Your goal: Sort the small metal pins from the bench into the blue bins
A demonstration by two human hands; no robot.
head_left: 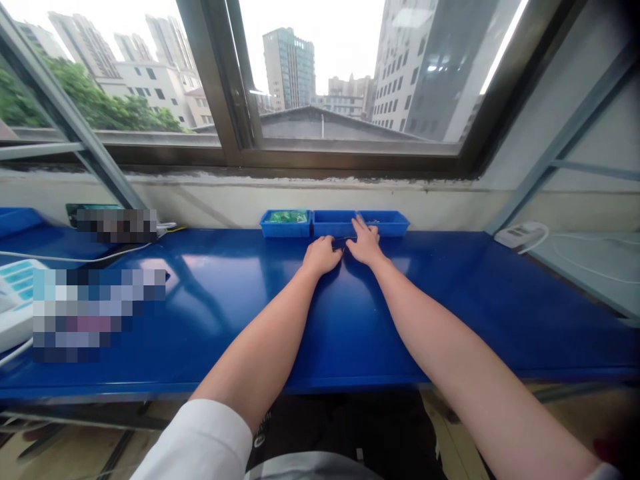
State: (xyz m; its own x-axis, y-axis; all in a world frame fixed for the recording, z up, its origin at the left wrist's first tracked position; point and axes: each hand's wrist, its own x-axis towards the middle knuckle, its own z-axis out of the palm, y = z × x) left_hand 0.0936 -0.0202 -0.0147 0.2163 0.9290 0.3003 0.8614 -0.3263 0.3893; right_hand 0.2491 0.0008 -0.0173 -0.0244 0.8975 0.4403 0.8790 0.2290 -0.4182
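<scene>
Both my hands are at the far side of the blue table, in front of a row of small blue bins. My left hand (320,256) lies low with its fingers curled, just before the middle bin (325,229). Between the hands is a small dark thin thing (345,239), too small to name. My right hand (366,243) has its fingers stretched out and thumb apart, its fingertips at the rim where the middle bin meets the right bin (395,229). Small dark items show in the right bin. Green packets (287,217) fill the left bin (285,231).
The blue table (215,320) runs below a window (345,160). A white device with blue keys (17,287) and blurred-out items lie at left, with a white cable. A white power strip (520,233) sits at right. Grey metal posts (560,137) slant up both sides.
</scene>
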